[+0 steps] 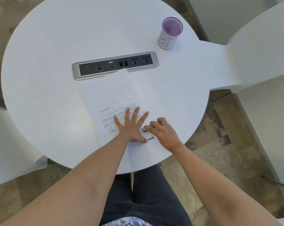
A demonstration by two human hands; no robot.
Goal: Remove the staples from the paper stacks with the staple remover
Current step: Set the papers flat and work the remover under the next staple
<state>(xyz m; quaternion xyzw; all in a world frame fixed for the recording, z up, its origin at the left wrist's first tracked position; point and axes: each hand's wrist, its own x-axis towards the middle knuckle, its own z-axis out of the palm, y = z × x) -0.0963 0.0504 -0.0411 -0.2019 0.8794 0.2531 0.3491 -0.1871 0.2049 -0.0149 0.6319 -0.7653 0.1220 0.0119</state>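
A stack of printed white paper point(112, 95) lies on the round white table point(48, 79), its text upside down to me. My left hand point(131, 126) presses flat on the near part of the stack, fingers spread. My right hand point(161, 131) sits just to the right of it at the paper's near right corner, fingers curled and pinching something small there; what it pinches is hidden by the fingers. A small dark label point(150, 138) shows on the paper between the two hands. No staple remover is plainly visible.
A purple mesh cup point(170, 33) with a white label reading "BIN" stands at the far right of the table. A grey socket panel point(115, 65) is set into the table just beyond the paper. White chairs point(252, 46) stand around the table.
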